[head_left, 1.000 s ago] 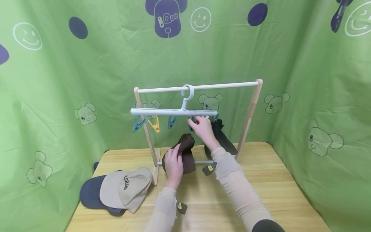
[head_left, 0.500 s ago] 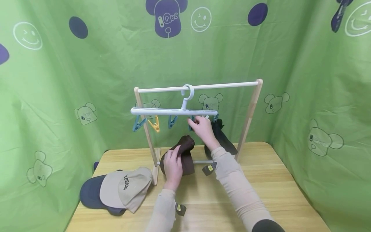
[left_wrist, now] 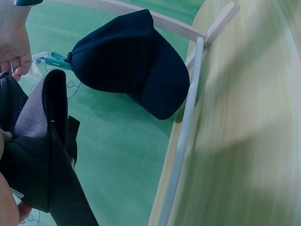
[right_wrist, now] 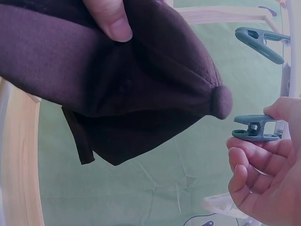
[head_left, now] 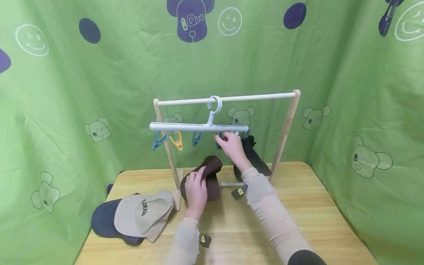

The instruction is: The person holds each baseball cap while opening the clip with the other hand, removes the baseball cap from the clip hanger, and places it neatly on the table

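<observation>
The left hand [head_left: 196, 188] grips one dark brown cloth cap [head_left: 212, 186], lying below and left of the right hand [head_left: 231, 145], which pinches one of four blue-green plastic clips [right_wrist: 253, 129]. One yellow clip [head_left: 177, 141] shares the pale-blue plastic hanger [head_left: 182, 127]. One black cap [head_left: 254, 160] hangs rightward; one beige cap [head_left: 134, 217] lies on the worktop [head_left: 314, 198].

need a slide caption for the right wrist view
The right hand pinches a teal clip, a gap away from the brown cap that the left hand grips.
</observation>
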